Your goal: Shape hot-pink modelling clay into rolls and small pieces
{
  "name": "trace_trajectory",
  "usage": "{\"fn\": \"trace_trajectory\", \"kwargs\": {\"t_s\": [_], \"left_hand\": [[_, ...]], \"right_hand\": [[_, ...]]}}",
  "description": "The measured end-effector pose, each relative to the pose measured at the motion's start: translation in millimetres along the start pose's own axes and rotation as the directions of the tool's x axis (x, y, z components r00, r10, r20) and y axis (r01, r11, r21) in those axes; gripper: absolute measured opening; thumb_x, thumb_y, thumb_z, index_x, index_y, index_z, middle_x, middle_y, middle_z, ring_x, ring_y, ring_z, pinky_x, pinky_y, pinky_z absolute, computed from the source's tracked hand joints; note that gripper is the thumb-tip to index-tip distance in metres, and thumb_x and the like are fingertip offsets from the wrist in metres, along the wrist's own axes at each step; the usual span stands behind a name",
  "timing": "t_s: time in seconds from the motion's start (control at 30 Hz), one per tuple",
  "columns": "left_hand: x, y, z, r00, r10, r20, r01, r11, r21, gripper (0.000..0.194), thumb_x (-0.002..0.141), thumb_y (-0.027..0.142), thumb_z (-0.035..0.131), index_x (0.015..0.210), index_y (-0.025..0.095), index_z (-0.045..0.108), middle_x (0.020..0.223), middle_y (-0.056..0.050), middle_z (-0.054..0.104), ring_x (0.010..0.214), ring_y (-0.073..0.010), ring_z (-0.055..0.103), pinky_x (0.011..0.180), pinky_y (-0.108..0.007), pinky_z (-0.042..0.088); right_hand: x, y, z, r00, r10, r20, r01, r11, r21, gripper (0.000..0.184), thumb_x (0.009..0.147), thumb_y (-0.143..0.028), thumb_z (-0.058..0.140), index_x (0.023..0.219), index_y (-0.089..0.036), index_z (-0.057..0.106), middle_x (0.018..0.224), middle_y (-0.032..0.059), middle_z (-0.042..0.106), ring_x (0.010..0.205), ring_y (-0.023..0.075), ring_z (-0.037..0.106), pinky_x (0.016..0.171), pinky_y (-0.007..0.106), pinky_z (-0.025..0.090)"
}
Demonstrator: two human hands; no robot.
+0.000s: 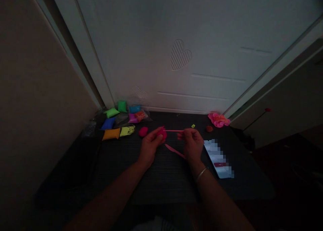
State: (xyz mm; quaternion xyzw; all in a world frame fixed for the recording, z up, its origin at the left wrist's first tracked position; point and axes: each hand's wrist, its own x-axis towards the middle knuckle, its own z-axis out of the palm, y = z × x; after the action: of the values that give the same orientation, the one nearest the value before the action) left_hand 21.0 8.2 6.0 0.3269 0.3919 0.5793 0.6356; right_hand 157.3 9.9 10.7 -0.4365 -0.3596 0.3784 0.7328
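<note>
Between the fingers of my left hand [149, 146] is a piece of bright pink modelling clay [163, 134]. My right hand [193, 144] pinches a thin pink modelling tool [174, 131], held level, its far end touching the clay. Below, a pink plastic knife [174, 151] lies on the dark table, its right end passing under my right hand. To the left of the held clay rests a second pink lump of clay [143, 132]. Fine detail on the held clay is too dark to make out.
Colourful clay packets [111, 134] lie at the table's back left. At the back right are a pink flower [219, 120], a brown ball [209, 128] and a small yellow-green bit [193, 126]. A lit phone [218, 160] lies beside my right hand. A white panel [161, 56] rises behind the table.
</note>
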Motion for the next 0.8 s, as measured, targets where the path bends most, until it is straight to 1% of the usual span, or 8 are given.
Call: {"fn": "trace_trajectory", "kwargs": {"t_s": [0.07,0.17,0.33,0.43,0.53,0.6,0.8], "left_hand": [[0.5,-0.7,-0.2,1.0,0.005,-0.006,-0.005,1.0,0.021,0.033,0.063,0.026,0.067,0.095,0.019,0.064,0.093,-0.004,0.064,0.081,-0.0134,0.059,0.077,-0.029,0.047],[1.0,-1.7,-1.0,1.0,0.014,-0.011,-0.013,0.998,0.055,0.025,0.063,0.027,0.067,0.085,0.015,0.066,0.083,-0.004,0.066,0.076,-0.0133,0.059,0.076,-0.029,0.047],[0.8,-2.2,-1.2,0.999,0.04,-0.024,-0.039,0.997,0.061,0.019,0.06,0.027,0.069,0.074,0.014,0.065,0.072,-0.001,0.064,0.068,-0.011,0.058,0.07,-0.026,0.048],[1.8,-1.3,-1.1,0.999,0.025,-0.034,-0.024,1.0,0.016,0.019,0.059,0.028,0.069,0.07,0.014,0.064,0.069,0.0,0.062,0.065,-0.0103,0.057,0.066,-0.025,0.048],[4.1,-0.5,-2.6,0.996,0.02,-0.087,-0.025,0.997,-0.068,0.019,0.06,0.03,0.069,0.07,0.014,0.064,0.07,0.0,0.062,0.066,-0.0104,0.057,0.065,-0.026,0.049],[5.5,-0.8,-4.1,0.994,0.031,-0.108,-0.039,0.996,-0.076,0.02,0.06,0.03,0.068,0.072,0.014,0.064,0.073,-0.001,0.063,0.068,-0.0106,0.057,0.067,-0.026,0.049],[3.9,-3.7,-5.0,0.995,0.056,-0.081,-0.049,0.995,0.085,0.025,0.061,0.029,0.068,0.081,0.014,0.067,0.081,-0.004,0.066,0.073,-0.0132,0.058,0.073,-0.029,0.046]], "right_hand": [[-0.7,-0.2,0.2,1.0,0.013,0.025,-0.012,0.999,-0.03,0.016,0.07,-0.03,0.062,0.069,-0.015,0.054,0.057,-0.0026,0.062,0.05,0.0115,0.061,0.044,0.021,0.048],[-1.4,-0.4,0.5,0.997,0.042,0.058,-0.038,0.998,-0.058,0.017,0.07,-0.03,0.062,0.068,-0.015,0.054,0.056,-0.0027,0.062,0.049,0.0114,0.06,0.043,0.021,0.048],[-0.7,0.4,0.3,0.992,0.097,0.086,-0.09,0.993,-0.078,0.02,0.07,-0.033,0.061,0.068,-0.015,0.053,0.055,-0.0028,0.061,0.047,0.0109,0.059,0.041,0.02,0.046],[0.3,1.1,0.4,0.987,0.138,0.088,-0.13,0.987,-0.093,0.022,0.069,-0.035,0.061,0.066,-0.016,0.051,0.056,-0.0028,0.061,0.046,0.0102,0.058,0.04,0.02,0.046],[1.4,2.2,0.1,0.985,0.156,0.076,-0.149,0.985,-0.082,0.024,0.069,-0.038,0.061,0.066,-0.016,0.05,0.054,-0.004,0.059,0.044,0.0095,0.057,0.04,0.019,0.045],[2.3,3.1,-0.5,0.988,0.149,0.051,-0.145,0.987,-0.069,0.025,0.069,-0.039,0.06,0.066,-0.017,0.049,0.053,-0.0049,0.058,0.043,0.0089,0.056,0.039,0.019,0.045],[2.2,3.9,-1.3,0.989,0.137,0.059,-0.134,0.989,-0.062,0.025,0.071,-0.038,0.059,0.068,-0.017,0.046,0.053,-0.0055,0.058,0.043,0.0086,0.056,0.038,0.018,0.044]]}}
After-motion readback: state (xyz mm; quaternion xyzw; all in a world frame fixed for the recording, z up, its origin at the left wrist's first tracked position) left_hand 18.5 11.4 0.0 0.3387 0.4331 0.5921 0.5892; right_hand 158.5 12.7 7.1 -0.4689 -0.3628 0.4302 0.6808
